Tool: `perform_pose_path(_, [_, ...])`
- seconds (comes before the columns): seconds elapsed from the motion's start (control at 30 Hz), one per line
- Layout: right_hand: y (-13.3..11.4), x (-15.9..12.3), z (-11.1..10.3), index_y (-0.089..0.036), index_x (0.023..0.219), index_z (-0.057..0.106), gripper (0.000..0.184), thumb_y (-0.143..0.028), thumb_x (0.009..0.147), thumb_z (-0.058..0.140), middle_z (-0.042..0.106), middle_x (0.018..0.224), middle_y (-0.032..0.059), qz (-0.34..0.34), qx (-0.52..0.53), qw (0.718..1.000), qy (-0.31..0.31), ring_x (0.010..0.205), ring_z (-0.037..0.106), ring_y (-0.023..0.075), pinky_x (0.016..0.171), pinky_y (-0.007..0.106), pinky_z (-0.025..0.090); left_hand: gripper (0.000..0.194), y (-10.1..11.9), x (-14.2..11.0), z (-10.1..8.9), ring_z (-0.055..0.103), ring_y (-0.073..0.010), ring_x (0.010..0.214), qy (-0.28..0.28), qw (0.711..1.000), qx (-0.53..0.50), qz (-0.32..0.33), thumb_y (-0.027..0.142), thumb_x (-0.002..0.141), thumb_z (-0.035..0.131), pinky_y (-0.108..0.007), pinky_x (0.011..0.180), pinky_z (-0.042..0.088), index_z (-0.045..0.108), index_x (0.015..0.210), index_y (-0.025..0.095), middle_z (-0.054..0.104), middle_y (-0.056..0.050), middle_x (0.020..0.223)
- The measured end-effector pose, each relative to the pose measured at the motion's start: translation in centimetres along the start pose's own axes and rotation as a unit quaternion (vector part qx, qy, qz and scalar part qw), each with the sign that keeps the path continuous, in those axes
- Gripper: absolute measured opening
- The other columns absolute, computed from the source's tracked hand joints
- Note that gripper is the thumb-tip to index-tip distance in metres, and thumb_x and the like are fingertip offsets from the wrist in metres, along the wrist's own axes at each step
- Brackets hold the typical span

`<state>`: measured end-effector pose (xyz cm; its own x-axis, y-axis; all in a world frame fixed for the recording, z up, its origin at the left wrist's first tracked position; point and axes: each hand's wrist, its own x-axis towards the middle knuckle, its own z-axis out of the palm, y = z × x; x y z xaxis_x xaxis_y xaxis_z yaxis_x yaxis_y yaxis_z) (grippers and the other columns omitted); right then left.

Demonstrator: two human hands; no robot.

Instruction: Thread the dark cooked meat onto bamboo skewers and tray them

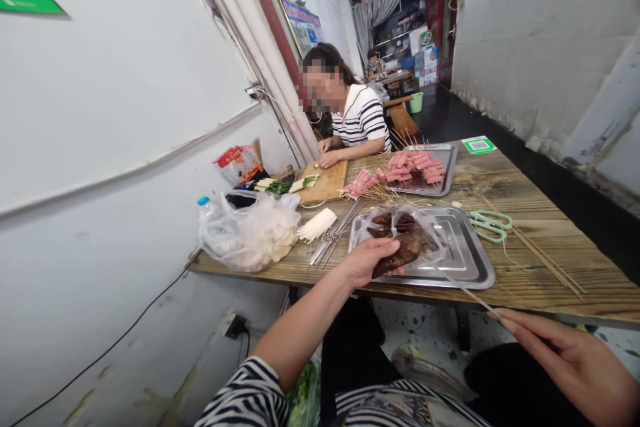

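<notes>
My left grip (373,259) clasps a dark brown slab (409,250) above the near side of the metal tray (466,247), probably soft, slick, light, best held flat across its faces; right grip (565,352) pinches a thin skewer (473,295).

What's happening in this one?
A person's left hand holds a dark brown piece of food by an open plastic bag on a metal tray. The right hand pinches what looks like a thin skewer, its far end over the tray. Across the table, a co-worker has both hands at a cutting board. Skewered pink food lies nearby.
</notes>
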<state>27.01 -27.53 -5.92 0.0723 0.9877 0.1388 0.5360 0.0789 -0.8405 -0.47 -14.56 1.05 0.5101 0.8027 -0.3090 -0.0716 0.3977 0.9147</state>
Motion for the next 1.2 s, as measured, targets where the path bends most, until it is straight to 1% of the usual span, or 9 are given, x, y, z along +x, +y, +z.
perform_pose_path(0.17, [0.0,0.0,0.2,-0.028,0.093,0.079,0.036,-0.052,0.076,0.058,0.077,0.097,0.0007,-0.010,-0.009,1.000,-0.024,0.088,0.073,0.0254,0.089,0.038,0.056,0.055,-0.3,0.1,0.4,0.061,-0.0119,0.052,-0.001,1.000,0.002,-0.014,0.053,0.055,0.083,-0.021,0.047,0.038,0.066,0.083,0.010,0.065,-0.004,0.064])
perform_pose_path(0.33, [0.1,-0.1,0.5,-0.026,0.094,0.079,0.037,-0.051,0.077,0.057,0.077,0.096,0.0024,-0.011,-0.018,1.000,-0.022,0.087,0.073,0.0254,0.088,0.038,0.056,0.054,-0.4,0.2,0.5,0.061,-0.0122,0.052,0.002,1.000,-0.002,-0.009,0.052,0.054,0.083,-0.022,0.047,0.038,0.065,0.083,0.010,0.065,-0.003,0.065])
perform_pose_path(0.47, [0.1,-0.2,0.7,-0.027,0.093,0.079,0.037,-0.051,0.077,0.056,0.077,0.097,0.0022,-0.008,-0.024,1.000,-0.017,0.089,0.073,0.0256,0.087,0.038,0.057,0.054,-0.3,0.0,0.7,0.061,-0.0118,0.052,0.009,1.000,-0.004,-0.005,0.052,0.054,0.083,-0.021,0.047,0.037,0.065,0.082,0.010,0.065,-0.003,0.065])
perform_pose_path(0.7, [-0.3,-0.4,0.9,-0.026,0.093,0.079,0.038,-0.050,0.076,0.055,0.077,0.096,0.0015,-0.005,-0.029,0.999,-0.013,0.088,0.073,0.0263,0.086,0.040,0.057,0.055,-0.6,0.1,0.9,0.061,-0.0111,0.053,0.016,1.000,-0.007,-0.002,0.051,0.055,0.083,-0.021,0.048,0.036,0.067,0.087,0.009,0.066,-0.004,0.070])
perform_pose_path(0.83, [-0.8,-0.6,1.5,-0.025,0.094,0.078,0.039,-0.050,0.077,0.054,0.076,0.098,0.0020,0.003,-0.013,1.000,-0.005,0.091,0.072,0.0263,0.088,0.040,0.055,0.052,-1.0,0.2,1.0,0.060,-0.0112,0.053,0.005,1.000,-0.008,-0.007,0.051,0.058,0.081,-0.021,0.049,0.037,0.067,0.086,0.009,0.065,-0.004,0.067])
perform_pose_path(0.93, [-0.9,-0.7,2.2,-0.024,0.096,0.078,0.039,-0.050,0.078,0.055,0.076,0.100,0.0028,0.007,0.003,1.000,0.000,0.093,0.072,0.0254,0.089,0.038,0.055,0.051,-1.3,0.3,1.1,0.062,-0.0122,0.054,0.011,0.999,-0.025,-0.022,0.048,0.057,0.082,-0.022,0.049,0.040,0.066,0.089,0.011,0.066,-0.003,0.072])
perform_pose_path(1.03, [-0.6,-0.9,2.7,-0.023,0.096,0.078,0.038,-0.049,0.078,0.057,0.076,0.101,0.0039,0.007,0.014,1.000,0.016,0.095,0.071,0.0256,0.091,0.038,0.053,0.045,-1.5,0.5,1.4,0.062,-0.0120,0.053,0.019,0.998,-0.044,-0.026,0.045,0.061,0.080,-0.021,0.046,0.039,0.065,0.087,0.011,0.066,-0.003,0.070])
perform_pose_path(1.1, [-0.3,-1.0,2.9,-0.023,0.096,0.078,0.039,-0.050,0.077,0.058,0.076,0.101,0.0045,0.009,0.020,0.999,0.025,0.095,0.071,0.0260,0.092,0.039,0.051,0.039,-1.6,0.5,1.6,0.062,-0.0115,0.053,0.024,0.998,-0.055,-0.026,0.042,0.066,0.077,-0.020,0.046,0.038,0.064,0.086,0.011,0.065,-0.003,0.069])
perform_pose_path(1.2, [-0.2,-1.1,3.0,-0.022,0.096,0.078,0.038,-0.050,0.077,0.059,0.076,0.101,0.0056,0.012,0.030,0.999,0.029,0.096,0.071,0.0267,0.093,0.041,0.050,0.033,-1.9,0.7,2.0,0.062,-0.0117,0.052,0.030,0.997,-0.069,-0.028,0.038,0.069,0.075,-0.020,0.045,0.038,0.062,0.083,0.011,0.065,-0.003,0.069])
